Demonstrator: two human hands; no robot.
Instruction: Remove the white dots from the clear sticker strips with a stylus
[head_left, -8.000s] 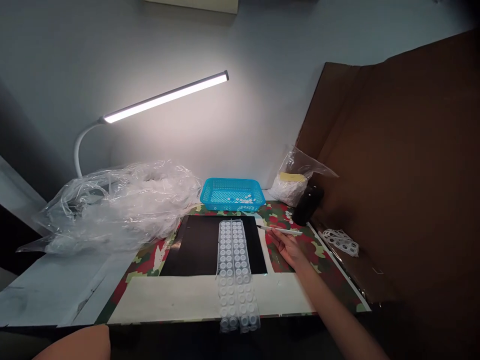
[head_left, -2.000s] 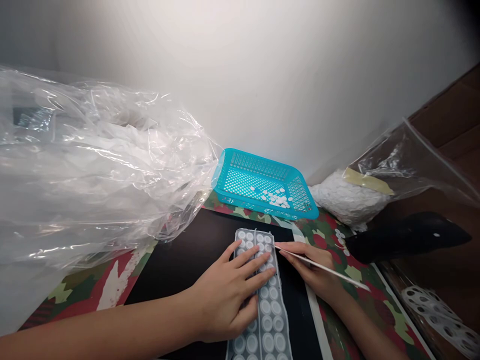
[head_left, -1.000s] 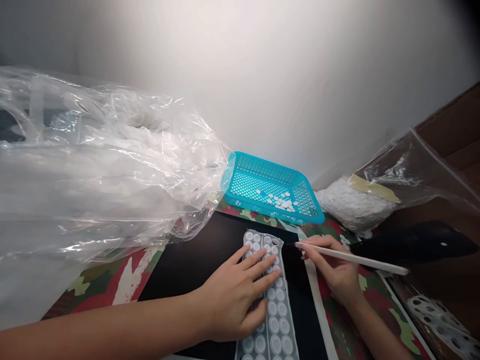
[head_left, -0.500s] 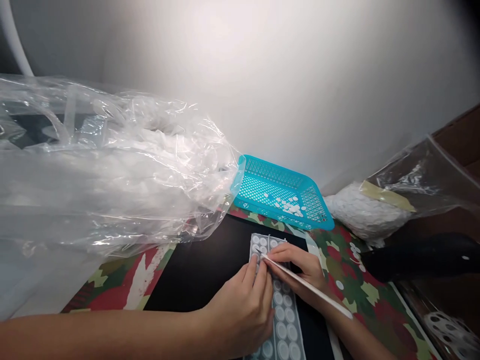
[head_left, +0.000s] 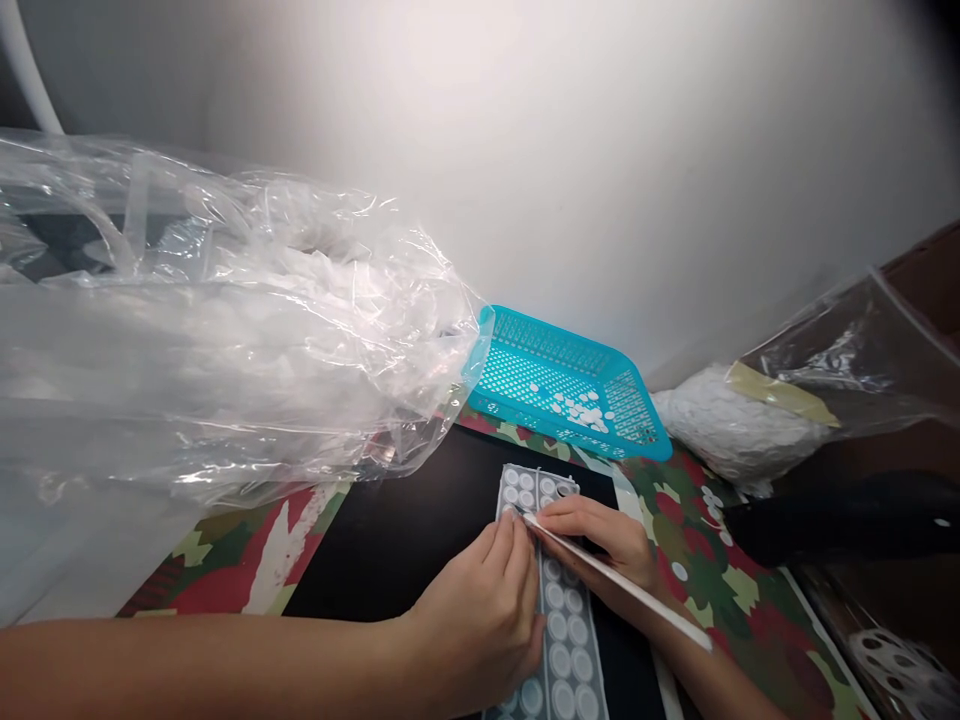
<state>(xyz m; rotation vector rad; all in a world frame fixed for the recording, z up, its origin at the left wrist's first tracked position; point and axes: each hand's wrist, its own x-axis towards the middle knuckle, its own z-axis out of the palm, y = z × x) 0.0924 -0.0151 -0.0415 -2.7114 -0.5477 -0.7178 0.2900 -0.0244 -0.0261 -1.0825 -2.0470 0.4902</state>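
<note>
A translucent tray (head_left: 559, 625) with rows of round white pieces lies on a black mat (head_left: 397, 540). My right hand (head_left: 600, 535) grips a slim white tool (head_left: 622, 580), its dark thin tip over the upper part of the tray. Beside that tip, my left hand (head_left: 484, 610) rests on the tray's left side with its fingertips pressed together. What those fingertips hold, if anything, is too small and hidden to make out. The hands cover the tray's middle.
Behind the tray stands a blue basket (head_left: 525, 365) holding loose white discs. A large clear plastic bag (head_left: 247, 350) fills the left. At the right are a bag of white material (head_left: 735, 420), a black object (head_left: 840, 520) and scattered discs on the patterned cover (head_left: 675, 500).
The tool tip and both hands' fingertips have shifted slightly down the tray, off its upper rows. The view has tilted a little.
</note>
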